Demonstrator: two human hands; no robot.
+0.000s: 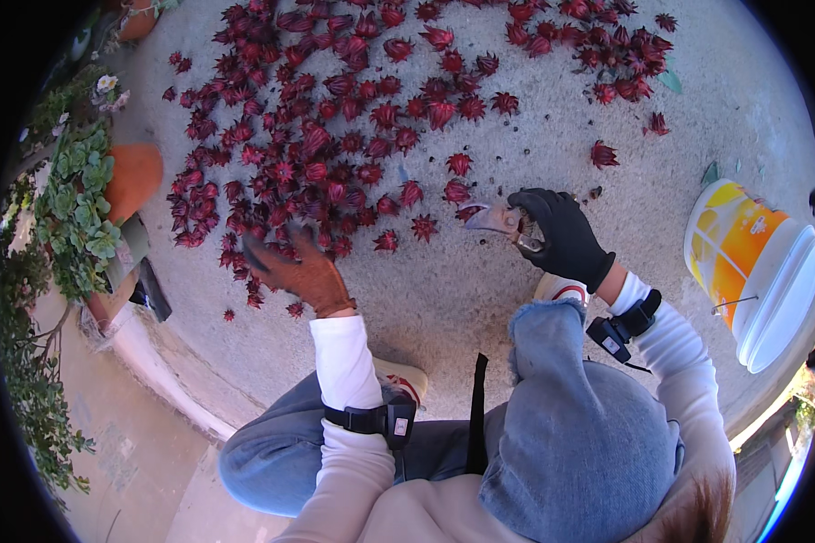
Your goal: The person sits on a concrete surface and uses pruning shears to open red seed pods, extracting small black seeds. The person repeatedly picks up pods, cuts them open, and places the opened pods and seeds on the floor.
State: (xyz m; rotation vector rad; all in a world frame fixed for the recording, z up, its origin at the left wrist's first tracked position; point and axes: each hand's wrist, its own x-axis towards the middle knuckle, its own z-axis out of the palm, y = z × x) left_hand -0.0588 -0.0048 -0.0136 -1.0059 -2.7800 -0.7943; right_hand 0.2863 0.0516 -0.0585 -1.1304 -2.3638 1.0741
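Observation:
Many dark red roselle calyces [312, 170] lie spread over the concrete ground before me. My left hand [302, 271], in an orange and dark work glove, is over the near edge of the pile, fingers apart, slightly blurred; nothing shows in it. My right hand [560, 234], in a black glove, is closed around the handles of pruning shears [499, 218], whose curved blade points left. A single calyx [468, 212] lies partly hidden beside the blade. Another calyx [457, 191] rests just beyond it.
A white, yellow and orange plastic bucket [740, 251] stands at the right, with a thin metal rod by its side. Terracotta pots [134, 180] and succulents [81, 203] line the left edge. Small dark bits are scattered on the concrete. My shoes [404, 380] are near the pile.

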